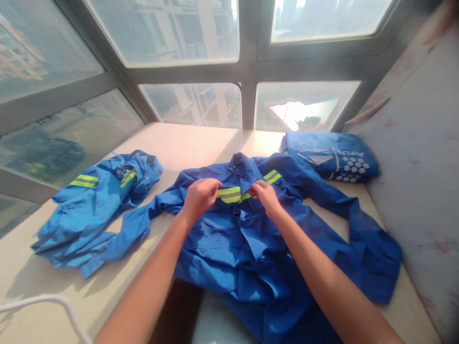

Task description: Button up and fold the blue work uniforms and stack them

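A blue work jacket (218, 239) with yellow-green reflective bands lies front up, its collar toward the window and its sleeves spread to both sides. On the left of its chest, my left hand (202, 195) is closed, pinching the cloth beside the reflective band. My right hand (266, 195) pinches the other front edge near the band, fingers pressed together. Between the hands the front overlaps loosely, with folds below. The jacket's lower part hangs over the near edge of the pale ledge (193, 138).
A second blue garment (103, 205) with reflective bands lies crumpled at the left, touching the jacket's sleeve. A folded blue bundle (333, 155) with white print sits at the back right by the wall (423, 157). A white cable (46, 299) curves at lower left. Windows enclose the back.
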### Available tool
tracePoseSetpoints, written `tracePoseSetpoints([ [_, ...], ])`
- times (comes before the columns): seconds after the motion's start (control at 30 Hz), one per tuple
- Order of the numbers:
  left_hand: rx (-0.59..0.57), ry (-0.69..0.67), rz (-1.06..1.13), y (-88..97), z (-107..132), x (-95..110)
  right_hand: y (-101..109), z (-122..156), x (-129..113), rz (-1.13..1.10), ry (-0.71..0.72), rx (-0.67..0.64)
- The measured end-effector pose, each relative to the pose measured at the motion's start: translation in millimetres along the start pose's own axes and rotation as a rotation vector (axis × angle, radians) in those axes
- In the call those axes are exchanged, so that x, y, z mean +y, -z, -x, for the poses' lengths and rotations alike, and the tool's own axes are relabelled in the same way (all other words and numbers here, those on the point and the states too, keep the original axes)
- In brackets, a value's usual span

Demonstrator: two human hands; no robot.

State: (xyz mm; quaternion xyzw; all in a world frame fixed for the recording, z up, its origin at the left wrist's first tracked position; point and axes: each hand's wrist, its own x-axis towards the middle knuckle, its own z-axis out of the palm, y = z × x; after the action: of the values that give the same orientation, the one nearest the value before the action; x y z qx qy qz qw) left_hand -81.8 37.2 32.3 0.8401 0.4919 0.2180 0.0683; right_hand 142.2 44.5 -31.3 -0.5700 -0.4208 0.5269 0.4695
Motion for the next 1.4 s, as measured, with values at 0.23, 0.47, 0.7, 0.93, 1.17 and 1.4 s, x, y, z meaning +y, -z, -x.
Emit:
tracePoseSetpoints([
  [0.23,0.009,0.103,-0.108,-23.1,-0.2,4.2,0.0,0.7,13.3,0.119,0.044,-0.001],
  [0.47,-0.334,0.247,-0.223,-34.2,-71.1,-13.4,-7.1,16.1,47.7,0.562,0.331,0.038],
  [0.7,-0.605,0.275,-0.246,-63.9,-71.2,-24.9,-5.3,19.8,50.0,0.634,0.407,0.018],
  [0.93,-0.525,0.179,-0.217,-50.2,-36.2,-27.2,-6.1,20.2,52.3,0.623,0.423,0.027],
  [1.17,-0.439,0.207,-0.198,-51.3,-34.4,-28.5,-5.1,19.3,52.8,0.621,0.427,0.017],
  [1.4,-0.465,0.165,-0.111,-50.3,-46.9,-35.3,-4.8,18.8,54.1,0.609,0.432,0.016],
])
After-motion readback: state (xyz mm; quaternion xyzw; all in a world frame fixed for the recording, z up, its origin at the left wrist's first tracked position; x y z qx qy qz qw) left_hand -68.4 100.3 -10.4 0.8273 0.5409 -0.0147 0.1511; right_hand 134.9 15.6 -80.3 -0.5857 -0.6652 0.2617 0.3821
